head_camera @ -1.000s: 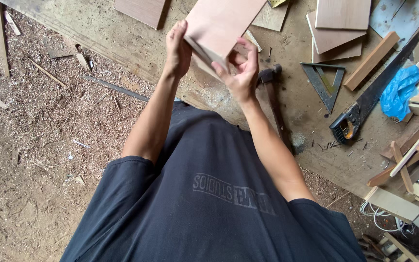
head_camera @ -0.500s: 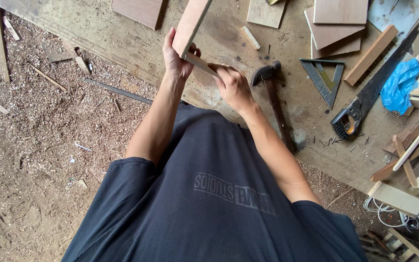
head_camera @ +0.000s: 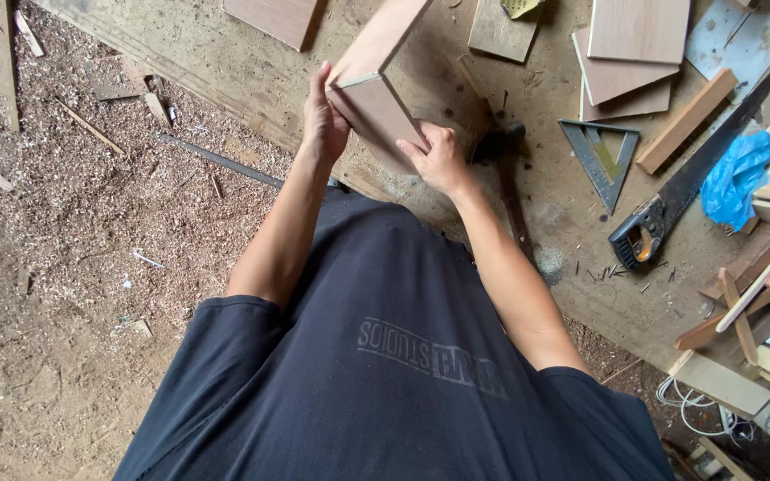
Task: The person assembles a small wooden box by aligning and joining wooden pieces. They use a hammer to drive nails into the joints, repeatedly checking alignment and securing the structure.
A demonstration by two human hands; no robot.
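I have both hands on a joined piece of two wooden boards (head_camera: 376,98), held up above the near edge of the workbench (head_camera: 225,62), just beyond my chest. My left hand (head_camera: 324,116) wraps the left side of the lower board, fingers closed around its edge with the thumb toward me. My right hand (head_camera: 438,160) clamps its lower right corner, fingers curled under and thumb on top. The two boards meet at a corner like an L: the upper one runs up and to the right out of the top of the view, so its long axis slants from near-left to far-right, while the lower panel's broad face tilts toward me.

To hold this well, I judge that I should keep each grip close to the joint so the corner isn't levered apart, and keep the piece steady.

A hammer (head_camera: 501,160) lies on the bench just right of my right hand; a metal square (head_camera: 601,156) and a handsaw (head_camera: 697,178) sit farther right.
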